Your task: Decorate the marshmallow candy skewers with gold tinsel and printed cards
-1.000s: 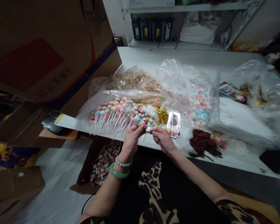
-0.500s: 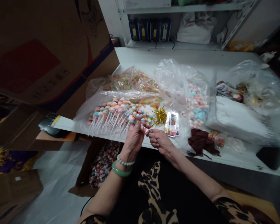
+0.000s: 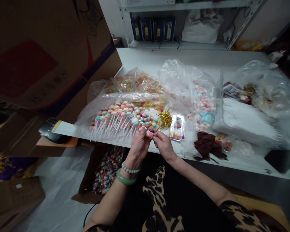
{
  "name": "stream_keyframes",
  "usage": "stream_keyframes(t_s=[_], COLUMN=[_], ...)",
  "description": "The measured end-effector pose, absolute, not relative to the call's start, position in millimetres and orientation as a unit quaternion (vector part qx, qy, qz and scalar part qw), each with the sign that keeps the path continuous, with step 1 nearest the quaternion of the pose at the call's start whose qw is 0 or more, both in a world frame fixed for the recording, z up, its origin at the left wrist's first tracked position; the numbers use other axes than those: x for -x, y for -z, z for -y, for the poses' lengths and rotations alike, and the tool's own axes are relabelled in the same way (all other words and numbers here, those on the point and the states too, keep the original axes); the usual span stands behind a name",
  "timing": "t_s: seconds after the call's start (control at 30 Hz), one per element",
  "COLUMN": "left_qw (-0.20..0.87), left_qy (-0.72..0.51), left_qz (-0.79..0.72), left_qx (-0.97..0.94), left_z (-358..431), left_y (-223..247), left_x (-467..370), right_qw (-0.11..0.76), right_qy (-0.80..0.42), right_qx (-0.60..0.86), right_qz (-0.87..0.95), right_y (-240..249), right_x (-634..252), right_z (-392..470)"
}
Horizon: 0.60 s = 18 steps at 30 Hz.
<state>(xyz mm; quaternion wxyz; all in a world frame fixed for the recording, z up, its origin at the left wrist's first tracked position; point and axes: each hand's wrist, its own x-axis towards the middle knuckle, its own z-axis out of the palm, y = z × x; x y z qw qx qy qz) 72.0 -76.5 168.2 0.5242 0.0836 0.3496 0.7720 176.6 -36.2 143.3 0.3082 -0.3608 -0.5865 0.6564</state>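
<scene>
Above the table (image 3: 195, 57), our left hand (image 3: 140, 141) grips a colourful piece (image 3: 149, 133) and our right hand (image 3: 163, 142) pinches its end; we seem to be working that end, and next likely need a firm hold.

Black top (image 3: 132, 206) with a tan-and-black leopard-print front patch (image 3: 157, 185) and matching sleeves (image 3: 239, 214); pale beaded bracelet (image 3: 130, 171) and smooth green bangle (image 3: 125, 181) on the left wrist (image 3: 132, 159).

Blue binders (image 3: 146, 29) and a white bag (image 3: 201, 27) stand on a metal shelf (image 3: 198, 46) at the far side, as a large printed carton (image 3: 38, 64) looms left. Crumpled brown cloth (image 3: 206, 144) lies near right on the worktop (image 3: 135, 56).
</scene>
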Motion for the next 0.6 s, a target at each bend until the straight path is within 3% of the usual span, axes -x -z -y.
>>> stream_keyframes(t_s=[0.27, 0.37, 0.5, 0.6], left_qw=[0.521, 0.539, 0.52, 0.507], left_qy=[-0.761, -0.741, -0.743, -0.745], left_qz=[-0.375, -0.392, -0.404, -0.407], left_qx=[-0.091, -0.085, -0.121, -0.15], left_z=[76, 77, 75, 72], left_y=[-171, -164, -155, -156], left_x=[-75, -81, -89, -90], right_qw=[0.252, 0.246, 0.306, 0.31], right_qy=[-0.739, -0.666, -0.529, -0.604], right_qx=[0.383, 0.425, 0.464, 0.434], right_qz=[0.493, 0.561, 0.642, 0.592], right_y=[-150, -144, -142, -144], right_x=[-178, -177, -170, -167], right_z=[24, 23, 30, 32])
